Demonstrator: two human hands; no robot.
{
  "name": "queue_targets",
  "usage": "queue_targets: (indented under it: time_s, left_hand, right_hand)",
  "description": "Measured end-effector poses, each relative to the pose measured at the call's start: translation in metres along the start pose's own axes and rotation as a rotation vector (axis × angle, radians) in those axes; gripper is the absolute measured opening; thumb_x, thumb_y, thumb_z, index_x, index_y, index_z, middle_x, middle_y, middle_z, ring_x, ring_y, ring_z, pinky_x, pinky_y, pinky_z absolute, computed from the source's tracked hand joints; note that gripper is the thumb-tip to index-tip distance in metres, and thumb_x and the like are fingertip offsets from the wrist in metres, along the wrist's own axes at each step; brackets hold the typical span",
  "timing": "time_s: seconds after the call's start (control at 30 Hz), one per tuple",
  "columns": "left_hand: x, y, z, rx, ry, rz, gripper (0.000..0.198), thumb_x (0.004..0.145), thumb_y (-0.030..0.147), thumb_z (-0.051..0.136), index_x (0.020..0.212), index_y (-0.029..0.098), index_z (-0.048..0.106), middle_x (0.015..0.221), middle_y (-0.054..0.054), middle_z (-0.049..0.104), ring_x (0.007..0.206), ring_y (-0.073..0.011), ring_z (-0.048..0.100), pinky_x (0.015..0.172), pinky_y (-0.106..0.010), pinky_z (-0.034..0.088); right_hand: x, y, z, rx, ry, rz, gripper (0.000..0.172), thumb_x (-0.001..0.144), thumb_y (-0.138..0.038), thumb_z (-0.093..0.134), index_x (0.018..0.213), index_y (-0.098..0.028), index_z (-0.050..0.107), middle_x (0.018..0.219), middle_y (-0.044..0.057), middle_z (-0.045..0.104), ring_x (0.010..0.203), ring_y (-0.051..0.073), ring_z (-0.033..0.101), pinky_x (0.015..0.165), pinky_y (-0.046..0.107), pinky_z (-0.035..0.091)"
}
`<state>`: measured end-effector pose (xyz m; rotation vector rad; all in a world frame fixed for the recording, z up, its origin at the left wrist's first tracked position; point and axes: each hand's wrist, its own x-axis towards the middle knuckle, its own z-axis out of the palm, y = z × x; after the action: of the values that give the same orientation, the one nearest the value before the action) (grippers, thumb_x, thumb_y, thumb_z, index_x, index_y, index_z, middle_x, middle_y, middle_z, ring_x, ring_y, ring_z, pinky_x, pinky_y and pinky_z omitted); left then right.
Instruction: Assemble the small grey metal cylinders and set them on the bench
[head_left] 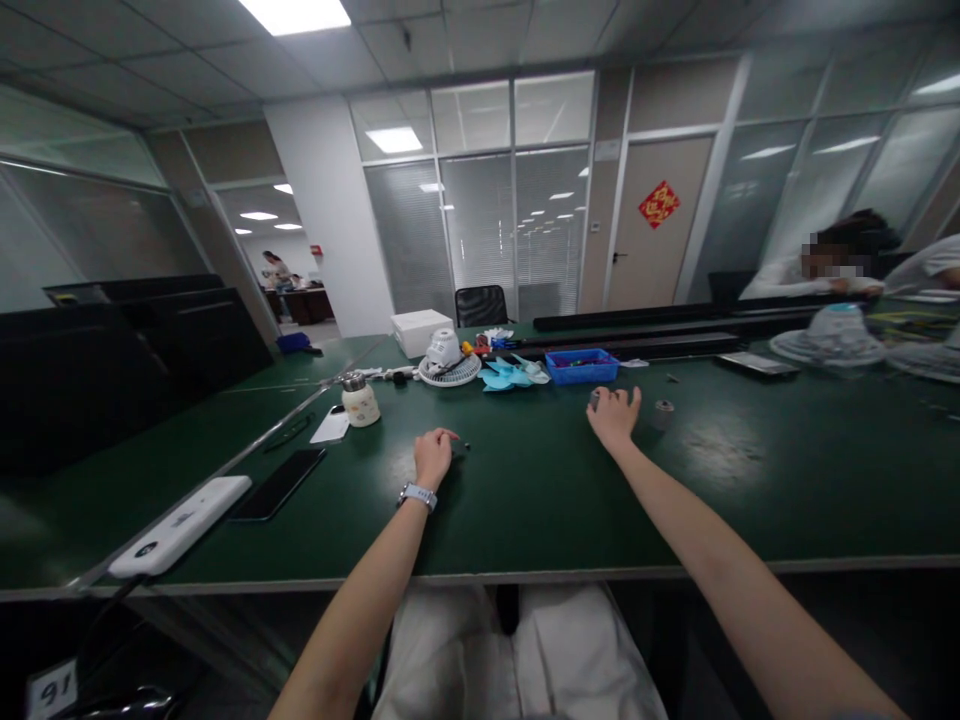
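Observation:
My left hand (433, 459) rests over the green table, its index finger stretched to the right and the other fingers curled, with nothing visibly held. Just off its fingertips lies a tiny dark piece (467, 446), too small to name. Farther right, my right hand (615, 418) bends its fingers down around a small grey object (595, 398), mostly hidden by the fingers. Beside that hand, on its right and apart from it, a small grey cylinder (664, 413) stands upright. A watch (418, 495) is strapped on my left wrist.
Toward the back are a white fan part (448, 365), light-blue fan blades (510, 374), a blue tray (581, 366) and a white box (421, 332). On the left lie a jar (361, 402), a black phone (281, 484) and a white power strip (180, 525). A person sits at far right.

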<state>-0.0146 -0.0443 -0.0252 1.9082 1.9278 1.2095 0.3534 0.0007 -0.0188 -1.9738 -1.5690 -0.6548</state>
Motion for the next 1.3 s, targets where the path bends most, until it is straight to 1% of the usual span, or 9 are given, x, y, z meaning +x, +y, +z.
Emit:
queue_targets:
  time_s: [0.13, 0.23, 0.37, 0.57, 0.8, 0.9, 1.07, 1.17, 1.3]
  left_hand:
    - [-0.001, 0.001, 0.000, -0.009, 0.008, 0.012, 0.036, 0.083, 0.021, 0.037, 0.078, 0.021, 0.073, 0.086, -0.005, 0.072, 0.088, -0.0194, 0.062, 0.086, -0.032, 0.042]
    - [-0.002, 0.003, -0.001, 0.007, 0.022, 0.019, 0.037, 0.083, 0.021, 0.037, 0.078, 0.021, 0.073, 0.086, -0.005, 0.072, 0.088, -0.0198, 0.062, 0.087, -0.032, 0.041]
    - [-0.004, 0.005, -0.002, 0.025, 0.011, 0.010, 0.037, 0.083, 0.021, 0.037, 0.080, 0.020, 0.074, 0.082, -0.006, 0.072, 0.084, -0.0197, 0.062, 0.084, -0.032, 0.041]
    - [-0.005, 0.007, -0.004, 0.029, -0.011, 0.012, 0.037, 0.083, 0.021, 0.037, 0.080, 0.020, 0.074, 0.082, -0.005, 0.072, 0.082, -0.0189, 0.062, 0.081, -0.029, 0.042]
    - [-0.005, 0.007, -0.004, 0.022, -0.004, 0.022, 0.037, 0.083, 0.022, 0.037, 0.080, 0.020, 0.074, 0.078, -0.005, 0.072, 0.080, -0.0191, 0.062, 0.080, -0.029, 0.042]
    - [-0.004, 0.006, -0.003, 0.006, 0.005, 0.023, 0.037, 0.083, 0.022, 0.038, 0.080, 0.020, 0.074, 0.079, -0.004, 0.072, 0.081, -0.0189, 0.062, 0.082, -0.029, 0.042]
    - [-0.004, 0.004, -0.004, -0.012, 0.033, 0.002, 0.037, 0.083, 0.020, 0.037, 0.082, 0.021, 0.074, 0.086, -0.004, 0.073, 0.084, -0.0187, 0.063, 0.085, -0.031, 0.042]
    - [-0.006, 0.004, -0.005, -0.015, 0.043, 0.013, 0.036, 0.083, 0.019, 0.037, 0.082, 0.020, 0.074, 0.089, -0.004, 0.073, 0.087, -0.0190, 0.063, 0.087, -0.031, 0.042]
    - [-0.006, 0.003, -0.004, -0.010, 0.038, 0.032, 0.035, 0.082, 0.018, 0.039, 0.079, 0.020, 0.074, 0.089, -0.005, 0.073, 0.088, -0.0188, 0.063, 0.087, -0.030, 0.043]
  right_hand:
    - [0.004, 0.029, 0.005, -0.136, 0.041, 0.126, 0.047, 0.081, -0.021, 0.042, 0.124, -0.004, 0.049, 0.117, 0.022, 0.057, 0.123, 0.031, 0.035, 0.107, 0.052, 0.006]
    - [0.000, 0.021, 0.002, -0.121, 0.043, -0.016, 0.043, 0.083, -0.019, 0.040, 0.122, -0.007, 0.052, 0.123, 0.022, 0.052, 0.125, 0.031, 0.032, 0.105, 0.052, 0.011]
    - [-0.005, 0.002, -0.002, -0.079, -0.079, -0.193, 0.033, 0.086, -0.020, 0.038, 0.107, -0.011, 0.062, 0.109, 0.019, 0.058, 0.109, 0.029, 0.045, 0.098, 0.045, 0.024]
    - [-0.003, 0.005, 0.002, -0.054, -0.196, 0.098, 0.043, 0.087, -0.034, 0.042, 0.116, -0.008, 0.058, 0.118, 0.023, 0.054, 0.107, 0.032, 0.050, 0.089, 0.043, 0.034]
    - [-0.008, 0.004, 0.000, -0.001, -0.205, 0.120, 0.047, 0.087, -0.032, 0.045, 0.124, -0.005, 0.054, 0.140, 0.026, 0.038, 0.128, 0.034, 0.036, 0.099, 0.044, 0.031]
    - [-0.015, -0.027, -0.014, 0.133, -0.209, -0.100, 0.043, 0.088, -0.031, 0.045, 0.125, -0.011, 0.056, 0.140, 0.019, 0.041, 0.127, 0.029, 0.040, 0.101, 0.042, 0.031]
    - [-0.038, -0.119, -0.032, 0.442, -0.391, -0.447, 0.045, 0.089, -0.052, 0.043, 0.118, -0.024, 0.064, 0.117, 0.007, 0.063, 0.107, 0.021, 0.055, 0.091, 0.034, 0.040]
    - [-0.054, -0.163, -0.032, 0.502, -0.431, -0.473, 0.048, 0.083, -0.061, 0.049, 0.112, -0.029, 0.068, 0.112, 0.005, 0.066, 0.105, 0.022, 0.055, 0.089, 0.035, 0.040]
    - [-0.067, -0.192, -0.030, 0.540, -0.439, -0.422, 0.039, 0.082, -0.059, 0.053, 0.103, -0.032, 0.072, 0.112, 0.002, 0.066, 0.105, 0.021, 0.054, 0.087, 0.033, 0.040]
